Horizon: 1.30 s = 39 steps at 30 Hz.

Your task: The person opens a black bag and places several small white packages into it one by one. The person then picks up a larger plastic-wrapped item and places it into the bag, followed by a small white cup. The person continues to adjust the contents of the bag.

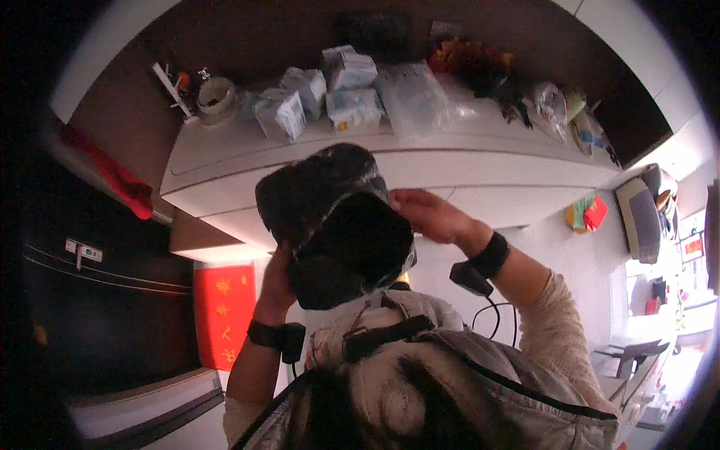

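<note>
Between my two hands is a bulky black plastic bag or plastic-wrapped package, glossy along its folds. A very dark, rounded area on the side towards me may be its opening; nothing inside can be made out. My left hand grips its lower left side, the fingers partly hidden behind it. My right hand pinches its upper right edge between thumb and fingers. The bag is held up off any surface, in front of a white cabinet. Each wrist wears a black strap with a small cabled device.
On the cabinet top stand several white boxes, a clear plastic bag, a pale pot and dark orange artificial foliage. A black door is at left, beside a red mat bearing writing. A cushioned seat stands at right.
</note>
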Each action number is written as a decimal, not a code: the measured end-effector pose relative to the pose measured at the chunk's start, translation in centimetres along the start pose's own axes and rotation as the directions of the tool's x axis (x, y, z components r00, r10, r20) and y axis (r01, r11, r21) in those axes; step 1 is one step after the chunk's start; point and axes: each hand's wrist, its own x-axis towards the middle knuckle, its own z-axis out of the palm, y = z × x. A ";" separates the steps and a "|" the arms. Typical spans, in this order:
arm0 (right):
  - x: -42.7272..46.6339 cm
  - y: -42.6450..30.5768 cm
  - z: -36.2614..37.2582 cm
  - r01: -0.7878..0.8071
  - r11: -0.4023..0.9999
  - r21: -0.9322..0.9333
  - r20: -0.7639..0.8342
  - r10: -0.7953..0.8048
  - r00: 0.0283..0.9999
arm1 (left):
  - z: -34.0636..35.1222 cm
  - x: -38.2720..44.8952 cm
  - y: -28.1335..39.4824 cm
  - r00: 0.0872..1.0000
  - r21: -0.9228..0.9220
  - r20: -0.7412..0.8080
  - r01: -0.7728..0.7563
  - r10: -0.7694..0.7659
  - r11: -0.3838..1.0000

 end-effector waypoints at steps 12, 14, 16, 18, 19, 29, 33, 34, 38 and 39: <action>-3.2 -2.1 -1.5 0.158 0.986 -0.051 0.097 -0.152 0.984 | 4.7 1.8 -2.7 0.994 0.411 -0.042 -0.073 0.099 0.909; -4.2 -2.2 -2.6 0.183 0.982 -0.039 0.110 -0.178 0.978 | 5.7 2.5 -3.9 0.999 0.182 -0.024 -0.024 0.029 0.983; -5.3 -2.9 -3.9 0.160 0.986 -0.043 0.112 -0.155 0.982 | 6.7 3.4 -5.2 1.000 0.208 -0.010 0.018 -0.016 0.978; -7.7 -3.7 -5.5 0.166 0.986 -0.013 0.030 -0.165 0.986 | 7.7 4.6 -6.4 1.000 0.484 -0.016 0.022 -0.016 0.875; -8.9 -4.1 -6.3 0.161 0.987 0.003 -0.019 -0.161 0.987 | 8.2 5.3 -7.0 0.999 0.430 -0.038 0.039 -0.025 0.902; -17.4 -4.9 -15.9 0.158 0.987 0.025 -0.258 -0.147 0.955 | 17.0 11.7 -11.9 0.976 0.693 0.090 -0.206 0.201 0.691; -19.2 -4.5 -18.4 0.196 0.979 0.054 -0.240 -0.178 0.954 | 19.8 13.3 -14.0 0.951 0.701 0.142 -0.292 0.274 0.651; -19.6 -4.4 -19.0 0.196 0.979 0.046 -0.231 -0.181 0.956 | 20.4 13.6 -14.5 0.959 0.716 0.134 -0.269 0.251 0.644; -20.1 -4.0 -20.3 0.164 0.986 0.021 -0.142 -0.159 0.977 | 22.6 14.3 -16.2 0.961 0.747 0.250 -0.267 0.115 0.608; -20.0 -3.9 -20.5 0.165 0.986 0.020 -0.099 -0.163 0.982 | 23.1 14.4 -16.5 0.967 0.832 0.226 -0.256 0.122 0.492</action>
